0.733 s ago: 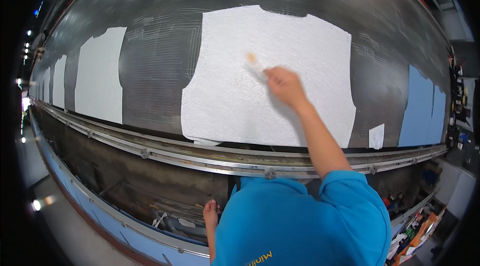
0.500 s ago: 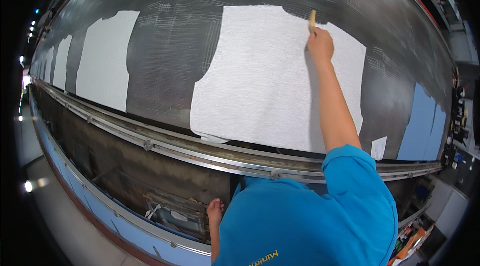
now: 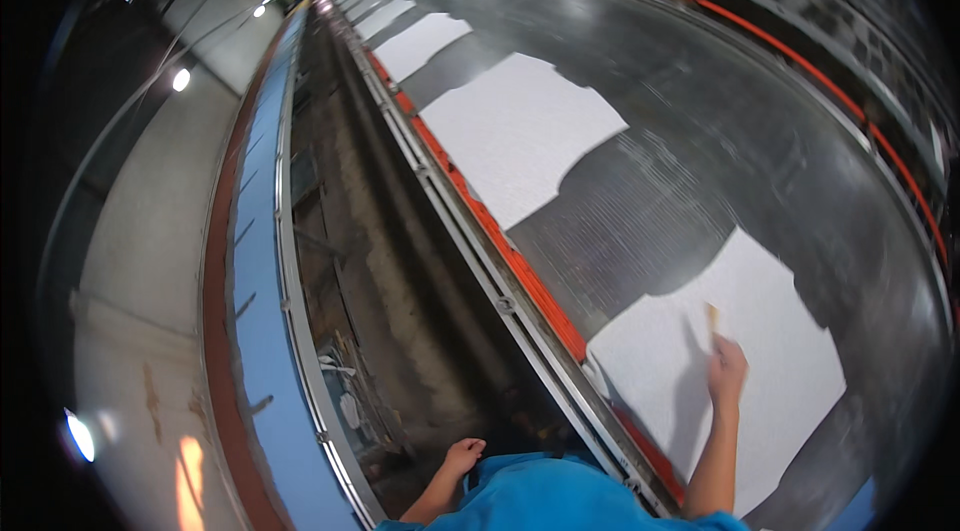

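My right hand (image 3: 729, 371) is closed around a short, flat tan tool (image 3: 712, 316) whose free end points away from me; its exact kind is unclear. Hand and tool are over a pale grey shirt-shaped fabric panel (image 3: 780, 381) lying flat on the long dark table (image 3: 625, 221). A shadow falls on the cloth to their left. Low beside my body, over the gap left of the table, my left hand (image 3: 465, 455) is curled into a loose fist with nothing visible in it.
More pale fabric panels (image 3: 515, 131) lie in a row along the table. A metal rail (image 3: 450, 191) and an orange-red strip (image 3: 540, 296) follow its near edge. Across the gap, a parallel table carries blue cloth pieces (image 3: 262, 331). An orange strip (image 3: 845, 96) borders the far side.
My view has swung left along the table. My right hand, with the tan tool, has left the panel's far edge and come back over the cloth. The left hand stays low and curled.
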The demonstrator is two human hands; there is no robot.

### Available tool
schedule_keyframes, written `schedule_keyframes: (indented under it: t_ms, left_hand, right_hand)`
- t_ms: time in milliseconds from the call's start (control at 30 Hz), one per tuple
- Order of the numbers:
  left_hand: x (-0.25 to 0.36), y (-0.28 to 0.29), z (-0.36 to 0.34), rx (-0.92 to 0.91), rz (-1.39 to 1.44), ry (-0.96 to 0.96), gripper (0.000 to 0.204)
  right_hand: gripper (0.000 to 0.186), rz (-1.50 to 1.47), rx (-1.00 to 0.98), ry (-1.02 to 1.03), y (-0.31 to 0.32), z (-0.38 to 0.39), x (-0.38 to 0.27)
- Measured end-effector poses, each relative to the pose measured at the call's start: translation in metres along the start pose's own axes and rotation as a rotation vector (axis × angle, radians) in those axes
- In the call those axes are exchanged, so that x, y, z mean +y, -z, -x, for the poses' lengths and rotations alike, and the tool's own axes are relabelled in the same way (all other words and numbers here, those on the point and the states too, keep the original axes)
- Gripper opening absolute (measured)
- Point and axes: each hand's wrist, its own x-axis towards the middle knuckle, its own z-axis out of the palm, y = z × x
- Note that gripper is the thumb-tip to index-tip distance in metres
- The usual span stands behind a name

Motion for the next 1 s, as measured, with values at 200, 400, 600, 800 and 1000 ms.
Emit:
schedule_keyframes:
  t_ms: [200, 400, 600, 800, 1000]
  left_hand:
    - [-0.042, 0.031, -0.035, 0.168, -0.180, 0.047, 0.043]
    - [-0.077, 0.052, -0.119, 0.198, 0.052, 0.212, 0.056]
    - [-0.055, 0.148, -0.211, 0.221, 0.392, 0.196, 0.051]
    - [-0.050, 0.280, -0.276, 0.094, 0.639, 0.243, 0.028]
    - [0.000, 0.343, -0.323, 0.138, 0.852, 0.212, 0.029]
  right_hand:
    - [0.019, 0.340, 0.130, -0.372, 0.005, 0.100, 0.058]
    - [0.020, 0.057, -0.219, -0.154, -0.108, 0.071, -0.076]
    - [0.023, -0.160, -0.334, -0.185, -0.232, -0.032, -0.263]
    - [0.024, -0.060, -0.373, -0.096, -0.295, -0.094, -0.372]
    - [0.020, 0.057, -0.219, -0.073, -0.343, -0.167, -0.373]
